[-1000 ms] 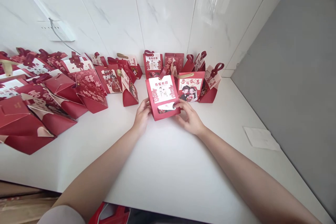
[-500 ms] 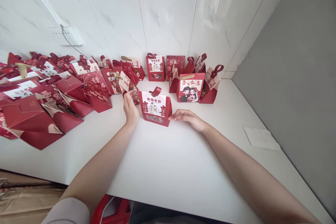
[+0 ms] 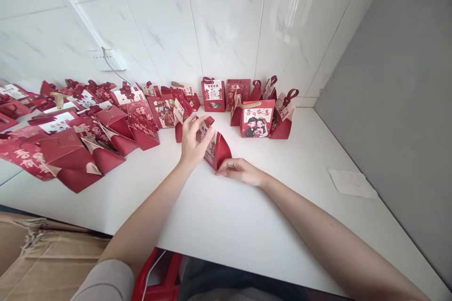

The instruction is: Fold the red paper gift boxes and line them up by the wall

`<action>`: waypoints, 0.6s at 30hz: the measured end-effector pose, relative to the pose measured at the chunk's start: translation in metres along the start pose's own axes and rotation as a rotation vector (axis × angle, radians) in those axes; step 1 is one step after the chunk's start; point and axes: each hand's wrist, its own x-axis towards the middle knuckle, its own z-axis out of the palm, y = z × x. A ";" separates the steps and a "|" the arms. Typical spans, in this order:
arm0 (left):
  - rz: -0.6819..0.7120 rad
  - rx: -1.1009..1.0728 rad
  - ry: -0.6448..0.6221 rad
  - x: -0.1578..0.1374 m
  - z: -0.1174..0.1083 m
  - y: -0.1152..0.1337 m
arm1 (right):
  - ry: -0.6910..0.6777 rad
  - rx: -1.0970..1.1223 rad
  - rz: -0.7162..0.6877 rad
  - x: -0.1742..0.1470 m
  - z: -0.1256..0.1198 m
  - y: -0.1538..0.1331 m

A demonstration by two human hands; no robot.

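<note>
A red gift box [image 3: 223, 149] with a ribbon loop stands on the white table, turned so its plain red triangular side faces right. My left hand [image 3: 193, 145] is around its upper left part, thumb across the printed front and fingers behind the top. At the lower right corner, the curled fingers of my right hand [image 3: 242, 171] pinch the base. Part of the printed front is hidden behind my left thumb. Just behind stands a red box [image 3: 259, 124] with a cartoon couple on it.
Several red gift boxes crowd the left side, among them a large one [image 3: 72, 160]. More line the tiled wall, including a box with a window [image 3: 213, 96]. A white paper [image 3: 352, 183] lies at the right by the grey panel. Cardboard [image 3: 60, 263] and a red stool [image 3: 160, 275] are below the table edge.
The box has turned from facing me to show its side at the right. My left hand has moved right onto its upper part, and my right hand has closed at its lower corner.
</note>
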 end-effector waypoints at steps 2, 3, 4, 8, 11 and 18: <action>-0.034 0.009 0.048 0.003 -0.002 0.004 | 0.014 -0.014 -0.002 0.000 0.001 0.000; -0.048 -0.015 0.068 0.004 -0.003 0.005 | 0.019 -0.017 -0.004 0.000 0.002 0.000; -0.061 -0.052 0.078 0.005 -0.004 0.006 | 0.022 -0.023 -0.006 0.000 0.003 -0.001; -0.099 -0.180 0.072 0.010 -0.009 0.006 | 0.099 -0.152 -0.024 -0.004 0.005 -0.003; -0.099 -0.176 0.062 0.012 -0.013 0.006 | 0.261 -0.316 -0.070 -0.008 0.002 -0.002; -0.240 -0.221 -0.059 0.012 -0.012 0.025 | 0.556 -0.353 -0.058 -0.009 -0.015 0.003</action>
